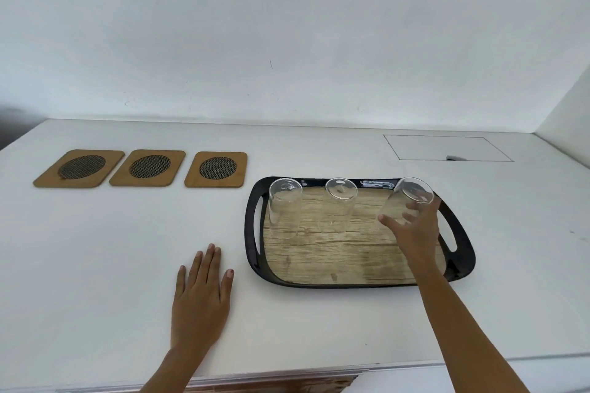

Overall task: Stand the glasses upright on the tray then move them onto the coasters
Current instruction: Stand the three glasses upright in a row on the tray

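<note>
While your right hand grasps the tilted right glass on the tray, your left hand lies flat and released on the table, two other glasses upside down on the tray, three coasters well apart to the left.

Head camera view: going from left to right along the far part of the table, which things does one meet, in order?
Left coaster → middle coaster → right coaster → tray, left edge → left glass → middle glass → right glass, with the right hand on it → rectangular outline in the tabletop.
</note>
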### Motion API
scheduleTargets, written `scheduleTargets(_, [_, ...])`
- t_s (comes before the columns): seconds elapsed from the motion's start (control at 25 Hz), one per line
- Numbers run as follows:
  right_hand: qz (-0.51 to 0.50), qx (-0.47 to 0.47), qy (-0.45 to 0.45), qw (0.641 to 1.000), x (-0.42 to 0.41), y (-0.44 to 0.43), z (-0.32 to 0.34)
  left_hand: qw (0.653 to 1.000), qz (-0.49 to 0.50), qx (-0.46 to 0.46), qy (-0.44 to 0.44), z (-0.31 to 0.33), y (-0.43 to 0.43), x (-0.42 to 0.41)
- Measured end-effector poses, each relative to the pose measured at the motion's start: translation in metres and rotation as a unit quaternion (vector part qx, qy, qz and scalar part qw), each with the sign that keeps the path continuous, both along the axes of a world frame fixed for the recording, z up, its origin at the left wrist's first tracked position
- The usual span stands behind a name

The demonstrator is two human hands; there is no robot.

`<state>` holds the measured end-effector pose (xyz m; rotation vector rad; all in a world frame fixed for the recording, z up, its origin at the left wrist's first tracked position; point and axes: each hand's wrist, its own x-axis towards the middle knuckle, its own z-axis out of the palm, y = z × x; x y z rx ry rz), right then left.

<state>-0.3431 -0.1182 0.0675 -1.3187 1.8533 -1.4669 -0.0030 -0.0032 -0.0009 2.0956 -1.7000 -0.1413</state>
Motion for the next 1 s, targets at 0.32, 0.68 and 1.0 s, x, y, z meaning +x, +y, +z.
scheduleTargets(0.32, [-0.014, 0.022, 0.045, 0.999, -0.002, -0.008, -0.018, 1.000, 0.000, -0.002, -0.003, -0.002, -0.001, 0.001])
scheduleTargets(0.68, [-0.008, 0.020, 0.059, 0.998, -0.005, -0.013, -0.026, 1.000, 0.001, -0.009, -0.001, -0.003, -0.001, 0.001])
scheduleTargets(1.0, [0.013, 0.022, 0.071, 0.997, -0.007, -0.011, -0.031, 1.000, 0.000, -0.008, 0.000, -0.002, 0.000, 0.001])
